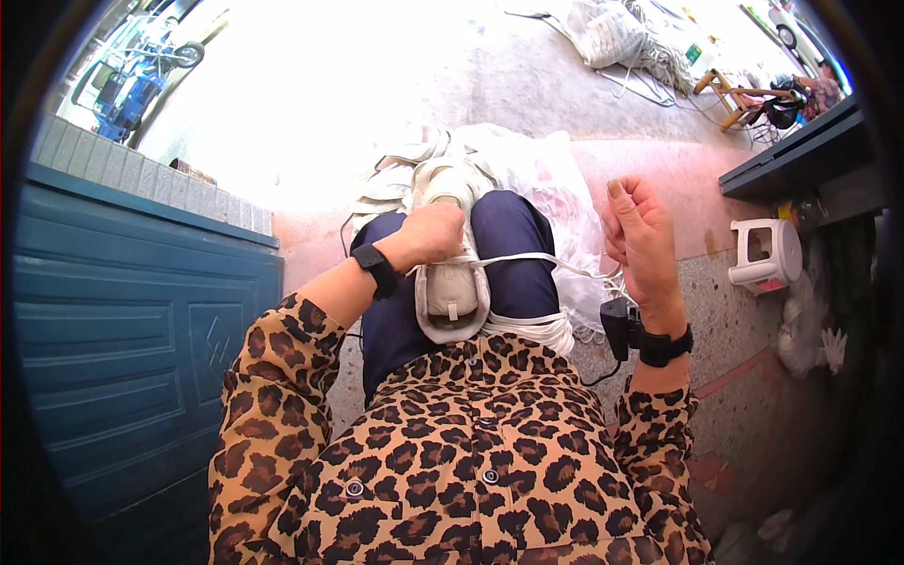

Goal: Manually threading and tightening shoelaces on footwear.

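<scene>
Shoe: a white sneaker lies on the person's lap between the thighs in dark blue trousers, its heel toward the body.
Left hand: the left hand is closed over the middle of the sneaker, pressing on the lacing area.
Right hand: the right hand is raised beside the right knee, fingers curled in, pinching a white lace that runs taut from the sneaker across the right thigh.
Wrists: a black band on each wrist; a small black device hangs from the right one.
Ground: pale concrete in strong sun, speckled terrazzo with red strips nearer the person.
Surroundings: a blue-green panelled door at left, a white plastic stool at right, a white bag beyond the knees, a wooden folding stool farther off.
</scene>
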`<state>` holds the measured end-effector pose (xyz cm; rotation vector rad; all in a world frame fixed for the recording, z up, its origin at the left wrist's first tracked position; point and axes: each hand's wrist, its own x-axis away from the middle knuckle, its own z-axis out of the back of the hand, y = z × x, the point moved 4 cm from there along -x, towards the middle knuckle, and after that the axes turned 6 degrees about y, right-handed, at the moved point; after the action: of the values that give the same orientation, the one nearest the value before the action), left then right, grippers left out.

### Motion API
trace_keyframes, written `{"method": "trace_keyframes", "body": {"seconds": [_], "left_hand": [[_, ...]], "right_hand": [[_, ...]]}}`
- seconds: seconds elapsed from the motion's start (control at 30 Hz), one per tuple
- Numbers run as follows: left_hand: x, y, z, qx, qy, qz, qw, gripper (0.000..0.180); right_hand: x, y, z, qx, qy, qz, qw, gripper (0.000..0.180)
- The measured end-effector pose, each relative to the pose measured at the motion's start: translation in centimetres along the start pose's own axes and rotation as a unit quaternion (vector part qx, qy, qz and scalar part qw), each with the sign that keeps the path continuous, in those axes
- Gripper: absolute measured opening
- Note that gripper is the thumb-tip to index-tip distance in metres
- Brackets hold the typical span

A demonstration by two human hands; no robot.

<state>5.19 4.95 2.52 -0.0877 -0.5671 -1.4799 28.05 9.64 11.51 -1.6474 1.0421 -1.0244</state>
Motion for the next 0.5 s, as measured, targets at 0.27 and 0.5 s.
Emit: {"method": "trace_keyframes", "body": {"seconds": [0.27, 0.5], "left_hand": [[0.2, 0.5, 0.5, 0.008, 0.006, -0.005, 1.0, 0.019], [1.0, 2.2, 0.2, -0.126, 0.163, -0.165, 0.965, 0.008]], "right_hand": [[0.0, 1.8, -0.2, 0.002, -0.012, -0.021, 1.0, 0.016], [0.4, 2.6, -0.7, 0.026, -0.022, -0.043, 0.999, 0.013]]}}
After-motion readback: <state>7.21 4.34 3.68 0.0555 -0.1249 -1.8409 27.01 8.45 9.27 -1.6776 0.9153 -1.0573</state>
